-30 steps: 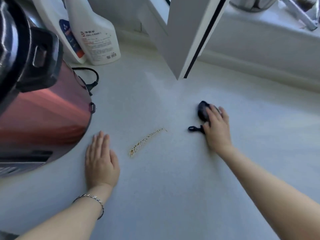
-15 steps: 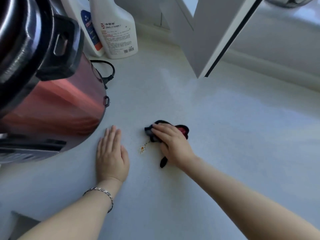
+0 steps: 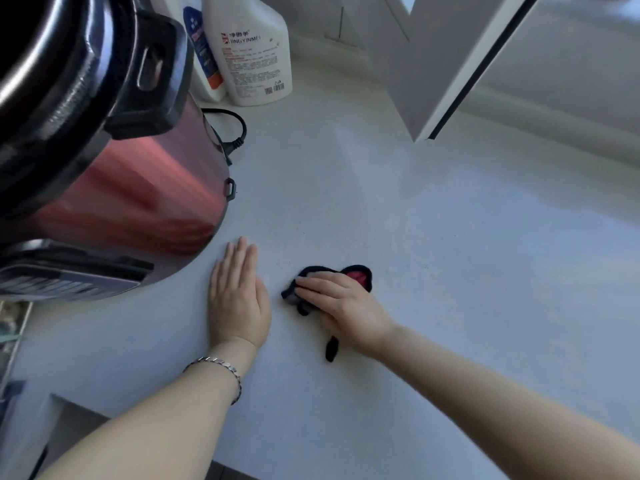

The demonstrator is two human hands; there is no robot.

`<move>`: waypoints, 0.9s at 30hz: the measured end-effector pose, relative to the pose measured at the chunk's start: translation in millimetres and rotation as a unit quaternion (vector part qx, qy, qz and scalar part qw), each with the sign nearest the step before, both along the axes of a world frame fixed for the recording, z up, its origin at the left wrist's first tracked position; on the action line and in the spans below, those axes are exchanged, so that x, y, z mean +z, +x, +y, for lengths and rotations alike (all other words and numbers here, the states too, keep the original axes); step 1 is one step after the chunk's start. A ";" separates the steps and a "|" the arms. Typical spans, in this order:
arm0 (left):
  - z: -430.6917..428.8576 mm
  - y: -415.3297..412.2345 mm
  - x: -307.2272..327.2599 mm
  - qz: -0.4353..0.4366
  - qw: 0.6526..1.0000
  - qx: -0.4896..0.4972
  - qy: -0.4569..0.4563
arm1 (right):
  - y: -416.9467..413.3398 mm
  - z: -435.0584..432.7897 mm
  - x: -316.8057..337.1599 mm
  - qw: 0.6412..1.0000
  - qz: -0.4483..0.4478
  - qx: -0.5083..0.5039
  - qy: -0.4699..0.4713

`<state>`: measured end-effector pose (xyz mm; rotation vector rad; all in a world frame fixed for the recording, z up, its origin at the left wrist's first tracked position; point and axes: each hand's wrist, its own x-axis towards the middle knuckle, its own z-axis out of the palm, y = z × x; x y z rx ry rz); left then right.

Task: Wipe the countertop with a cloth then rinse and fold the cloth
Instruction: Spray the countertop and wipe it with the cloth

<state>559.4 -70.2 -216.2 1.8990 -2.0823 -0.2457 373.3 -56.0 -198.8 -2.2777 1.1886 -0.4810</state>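
A small dark cloth (image 3: 362, 277) with a black edge and a red patch lies on the pale countertop (image 3: 433, 244), near its middle. My right hand (image 3: 341, 304) lies on top of it with fingers stretched out flat, pressing it to the surface. A black loop of the cloth sticks out below the palm. My left hand (image 3: 237, 297) rests flat on the countertop just left of the cloth, fingers together, holding nothing. No yellow streak shows on the surface.
A large red and black cooker (image 3: 104, 161) stands close at the left, its black cord (image 3: 232, 133) behind it. Two white spray bottles (image 3: 256, 53) stand at the back. An open white window sash (image 3: 440, 64) overhangs the back right. The counter's front edge runs lower left.
My right hand has swept the cloth leftward across the counter, over the yellow streak, which no longer shows. My left hand has stayed flat in place.
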 end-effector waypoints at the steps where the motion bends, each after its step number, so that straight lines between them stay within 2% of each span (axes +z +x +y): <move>1: -0.4 0.4 -0.2 0.006 1.000 -0.004 -0.001 | -9.6 -7.2 1.1 0.999 0.005 0.044 -0.005; 2: -0.6 0.7 -0.6 0.013 1.000 -0.007 -0.003 | -18.7 -21.2 2.3 0.999 0.010 0.033 -0.014; 3: -0.7 0.9 -1.1 0.021 1.000 -0.007 -0.005 | -27.2 -39.9 3.4 0.999 0.006 -0.031 -0.005; 5: 0.1 0.5 -1.9 0.031 0.999 -0.008 -0.004 | -31.5 -82.9 7.1 0.969 -0.004 -0.246 0.024; 6: 0.5 0.3 -2.1 0.035 0.999 -0.007 -0.004 | -21.0 -94.8 7.9 0.953 -0.010 -0.299 0.042; 7: 0.6 0.3 -2.5 0.038 0.999 -0.007 -0.004 | -4.4 -96.6 8.3 0.957 -0.026 -0.286 0.045; 8: 0.6 0.7 -3.1 0.038 0.999 -0.008 -0.005 | 11.8 -86.6 8.7 0.972 -0.040 -0.228 0.036; 10: 0.4 1.9 -3.8 0.037 0.999 -0.011 -0.005 | 28.4 -45.0 7.4 0.997 -0.056 -0.059 0.017; 13: 0.2 2.6 -3.5 0.030 0.999 -0.014 -0.004 | 1.9 -4.6 4.2 0.988 -0.024 0.148 0.040; 15: -0.2 2.0 -3.0 0.028 1.000 -0.013 -0.006 | -32.0 -22.9 0.9 0.984 -0.003 0.176 0.029; 16: -0.4 1.5 -3.0 0.027 1.000 -0.011 -0.006 | -48.0 -40.8 1.1 0.993 0.003 0.117 0.023; 18: -0.3 1.2 -2.7 0.026 1.000 -0.008 -0.003 | -71.1 -80.6 3.9 0.993 -0.002 -0.116 0.023; 20: -0.2 0.8 -1.6 0.022 1.000 -0.008 0.000 | -60.5 -92.5 4.3 0.943 -0.015 -0.329 0.053; 21: -0.3 0.4 -0.8 0.019 1.000 -0.008 0.003 | -44.2 -82.9 4.9 0.937 -0.032 -0.344 0.055; 22: 0.1 0.3 0.0 0.016 1.000 -0.006 0.006 | -26.7 -64.1 5.0 0.956 -0.043 -0.286 0.049; 23: 0.4 0.2 0.7 0.013 1.000 -0.006 0.009 | -13.7 -37.1 2.3 0.982 -0.042 -0.182 0.036; 25: 0.0 0.3 1.4 0.011 1.000 -0.008 0.014 | -15.4 6.5 3.6 1.000 -0.021 0.017 0.013; 26: -0.3 0.5 1.4 0.010 1.000 -0.008 0.015 | -34.5 6.4 4.8 0.998 -0.005 0.062 0.014; 27: -0.2 0.6 1.3 0.008 1.000 -0.008 0.018 | -57.9 -4.2 3.6 0.999 0.009 0.046 0.010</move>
